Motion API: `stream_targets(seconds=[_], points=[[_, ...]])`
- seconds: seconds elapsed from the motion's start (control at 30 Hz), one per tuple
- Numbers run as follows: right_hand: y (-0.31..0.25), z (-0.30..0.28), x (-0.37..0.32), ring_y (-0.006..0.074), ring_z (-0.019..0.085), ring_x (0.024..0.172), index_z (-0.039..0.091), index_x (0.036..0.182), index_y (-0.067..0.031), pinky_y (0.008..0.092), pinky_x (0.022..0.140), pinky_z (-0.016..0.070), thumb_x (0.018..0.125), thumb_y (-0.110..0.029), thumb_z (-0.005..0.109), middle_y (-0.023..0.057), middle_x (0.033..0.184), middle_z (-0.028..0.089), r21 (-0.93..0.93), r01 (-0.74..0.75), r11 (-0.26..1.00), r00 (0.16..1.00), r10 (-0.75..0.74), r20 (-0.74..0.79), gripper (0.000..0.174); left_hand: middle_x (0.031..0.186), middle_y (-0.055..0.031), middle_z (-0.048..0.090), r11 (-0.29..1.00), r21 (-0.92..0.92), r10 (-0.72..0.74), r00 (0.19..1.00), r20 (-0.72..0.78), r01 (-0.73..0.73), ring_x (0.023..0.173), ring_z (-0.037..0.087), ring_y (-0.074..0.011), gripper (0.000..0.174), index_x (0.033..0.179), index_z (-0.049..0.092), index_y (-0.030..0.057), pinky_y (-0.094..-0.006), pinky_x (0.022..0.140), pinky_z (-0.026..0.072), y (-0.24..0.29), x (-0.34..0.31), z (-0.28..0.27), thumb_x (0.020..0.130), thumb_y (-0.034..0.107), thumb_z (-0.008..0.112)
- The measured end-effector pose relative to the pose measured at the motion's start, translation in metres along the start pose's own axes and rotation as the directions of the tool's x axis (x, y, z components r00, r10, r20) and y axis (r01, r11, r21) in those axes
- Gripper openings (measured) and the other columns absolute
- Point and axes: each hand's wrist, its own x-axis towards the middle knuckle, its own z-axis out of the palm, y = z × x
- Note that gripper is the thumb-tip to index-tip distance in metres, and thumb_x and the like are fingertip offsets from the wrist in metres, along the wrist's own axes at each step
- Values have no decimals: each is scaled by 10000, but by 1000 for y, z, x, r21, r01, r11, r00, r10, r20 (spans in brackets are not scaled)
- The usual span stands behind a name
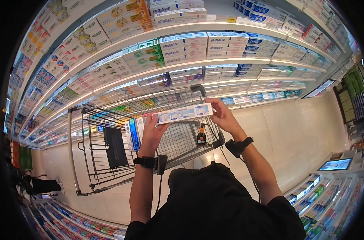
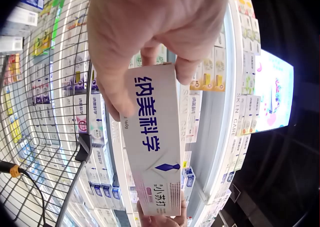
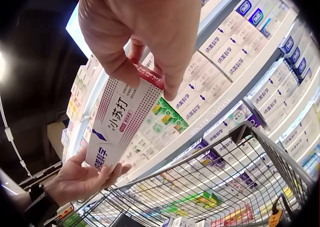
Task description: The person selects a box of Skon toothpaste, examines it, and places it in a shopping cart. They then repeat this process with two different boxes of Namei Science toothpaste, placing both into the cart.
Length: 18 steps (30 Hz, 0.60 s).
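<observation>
A long white toothpaste box (image 1: 184, 113) with blue panels on its upward side is held level above the shopping cart (image 1: 178, 138). My left hand (image 1: 151, 135) grips its left end, thumb on the near side. At the other end, my right hand (image 1: 224, 117) pinches the box between thumb and fingers. In the left wrist view the toothpaste box (image 2: 154, 137) shows its printed front with dark blue characters. The right wrist view shows the same box (image 3: 122, 119) tilted, with a red end under the right hand (image 3: 142, 37).
Shelves of toothpaste boxes (image 1: 184, 46) curve across the front beyond the cart. Several boxes (image 1: 133, 134) stand in the cart's left part, and a black device with an orange part (image 1: 201, 138) sits at its right. Another shelf (image 1: 322, 204) lies behind at the right, under a screen (image 1: 336, 164).
</observation>
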Motion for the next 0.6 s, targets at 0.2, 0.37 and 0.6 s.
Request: stream_targets(seconds=[0.2,0.37,0.6], points=[[6,7,-6,262,375,1328,444,1248,-87,386,1097,344,742,145,436,137,1403,392,-53,95,994,995,-97,-29,557,1271,-179,471,996,12,93,996,-12,-93,1217,466,-287,428,1308,368,-7,-393,1044,389,-3,-5,21,1023,313,374],[-7,17,-13,260,418,1296,462,1265,-81,368,1071,385,763,122,501,130,1394,407,-215,187,959,981,-195,-16,543,1238,-158,497,980,25,196,980,-31,-195,1149,518,-246,377,1249,417,30,-392,1014,435,-21,6,6,991,296,487],[-42,55,-15,276,487,1238,394,1378,-63,378,1019,447,800,50,603,142,1363,445,-233,224,946,969,-242,-51,625,1181,-116,538,933,-352,-8,976,-220,-72,1120,527,-223,432,1225,462,34,-350,970,473,-41,17,11,977,388,488]])
